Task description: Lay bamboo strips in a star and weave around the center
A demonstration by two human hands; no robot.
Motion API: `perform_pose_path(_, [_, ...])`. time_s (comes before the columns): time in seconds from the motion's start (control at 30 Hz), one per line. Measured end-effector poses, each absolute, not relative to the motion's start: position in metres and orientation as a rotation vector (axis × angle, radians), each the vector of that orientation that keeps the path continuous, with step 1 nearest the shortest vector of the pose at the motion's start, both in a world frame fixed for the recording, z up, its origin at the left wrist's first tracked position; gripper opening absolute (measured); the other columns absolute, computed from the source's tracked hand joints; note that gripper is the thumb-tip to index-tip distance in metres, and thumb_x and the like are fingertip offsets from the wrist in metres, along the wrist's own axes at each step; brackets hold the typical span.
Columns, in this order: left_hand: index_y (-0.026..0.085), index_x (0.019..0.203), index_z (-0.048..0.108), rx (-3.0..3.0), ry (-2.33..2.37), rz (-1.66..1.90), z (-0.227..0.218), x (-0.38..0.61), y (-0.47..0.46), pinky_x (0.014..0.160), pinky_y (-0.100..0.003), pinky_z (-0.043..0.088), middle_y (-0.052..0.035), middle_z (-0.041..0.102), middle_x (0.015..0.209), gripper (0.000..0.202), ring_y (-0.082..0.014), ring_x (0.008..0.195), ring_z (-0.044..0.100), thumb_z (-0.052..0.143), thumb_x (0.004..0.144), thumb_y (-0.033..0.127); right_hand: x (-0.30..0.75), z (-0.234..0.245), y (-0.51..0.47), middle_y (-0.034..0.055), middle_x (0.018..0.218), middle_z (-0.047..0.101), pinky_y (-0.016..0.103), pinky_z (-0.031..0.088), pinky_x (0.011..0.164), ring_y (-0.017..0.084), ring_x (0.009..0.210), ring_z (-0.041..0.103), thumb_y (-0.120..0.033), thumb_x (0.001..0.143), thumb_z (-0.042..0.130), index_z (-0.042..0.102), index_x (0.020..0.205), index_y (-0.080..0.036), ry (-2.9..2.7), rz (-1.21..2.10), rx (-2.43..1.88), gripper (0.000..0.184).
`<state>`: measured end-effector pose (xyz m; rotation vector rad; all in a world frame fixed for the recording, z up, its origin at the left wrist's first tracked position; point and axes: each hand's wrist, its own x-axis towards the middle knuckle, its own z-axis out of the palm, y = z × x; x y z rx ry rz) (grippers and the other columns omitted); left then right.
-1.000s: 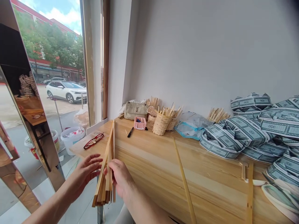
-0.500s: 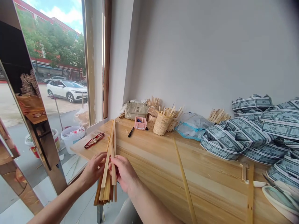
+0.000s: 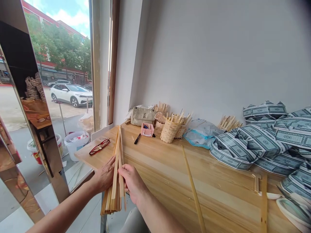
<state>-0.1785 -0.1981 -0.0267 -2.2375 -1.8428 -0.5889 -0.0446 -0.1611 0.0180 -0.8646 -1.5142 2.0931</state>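
A bundle of thin bamboo strips (image 3: 117, 161) lies along the left end of the wooden table (image 3: 218, 191), its near ends sticking out past the table's front edge. My left hand (image 3: 105, 176) presses against the bundle's left side with the fingers wrapped toward it. My right hand (image 3: 133, 184) grips the bundle from the right, fingers pinched on the strips. A single long bamboo strip (image 3: 193, 191) lies loose on the table to the right of my hands.
Red glasses (image 3: 99, 147) lie near the table's left corner. At the back stand a beige handbag (image 3: 143, 116), a pink box (image 3: 146, 129), a black pen (image 3: 137, 138), small woven baskets (image 3: 169, 128) and a plastic bag (image 3: 200, 132). Patterned folded boxes (image 3: 262, 139) pile at right.
My left hand has come from open and apart to closed against the bundle. Both hands and the bundle have shifted slightly right as the view moved.
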Motion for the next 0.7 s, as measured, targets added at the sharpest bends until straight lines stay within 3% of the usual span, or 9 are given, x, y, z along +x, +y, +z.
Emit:
perform_pose_path(0.2, [0.019, 0.122, 0.044, -2.226, -1.797, -0.685, -0.045, -0.192, -0.197, 0.101, -0.044, 0.028, -0.01, 0.04, 0.132, 0.043, -0.0284, 0.124, 0.029, 0.045, 0.079, 0.024, -0.036, 0.028, -0.203, -0.0092, 0.035, 0.037, 0.016, 0.015, 0.029, 0.004, 0.028, 0.028, -0.018, 0.064, 0.045, 0.04, 0.057, -0.019, -1.643, 2.168, -0.916, 0.008])
perform_pose_path(0.4, [0.02, 0.123, 0.042, -2.143, -1.909, -0.784, -0.034, -0.186, -0.198, 0.098, -0.04, 0.034, -0.0106, 0.047, 0.126, 0.041, -0.0245, 0.118, 0.04, 0.038, 0.083, 0.027, 0.013, 0.064, -0.195, -0.0035, 0.045, 0.054, 0.017, 0.026, 0.034, 0.007, 0.034, 0.04, -0.023, 0.065, 0.045, 0.043, 0.067, -0.02, -1.92, 2.199, -0.981, 0.004])
perform_pose_path(0.53, [0.017, 0.121, 0.045, -2.096, -2.037, -0.748, -0.021, -0.181, -0.2, 0.098, -0.037, 0.035, -0.0102, 0.048, 0.126, 0.041, -0.0232, 0.117, 0.041, 0.038, 0.083, 0.032, 0.057, 0.098, -0.166, -0.0024, 0.043, 0.053, 0.018, 0.021, 0.035, 0.006, 0.032, 0.034, -0.03, 0.067, 0.044, 0.05, 0.07, -0.019, -1.889, 1.968, -1.022, 0.013])
perform_pose_path(0.7, [0.018, 0.119, 0.049, -2.028, -2.132, -0.75, -0.024, -0.189, -0.203, 0.099, -0.039, 0.032, -0.0089, 0.05, 0.124, 0.041, -0.0243, 0.118, 0.04, 0.039, 0.083, 0.036, 0.121, 0.123, -0.135, 0.0039, 0.043, 0.055, 0.02, 0.024, 0.035, 0.008, 0.031, 0.04, -0.039, 0.06, 0.054, 0.061, 0.067, -0.019, -1.891, 1.671, -1.149, 0.023])
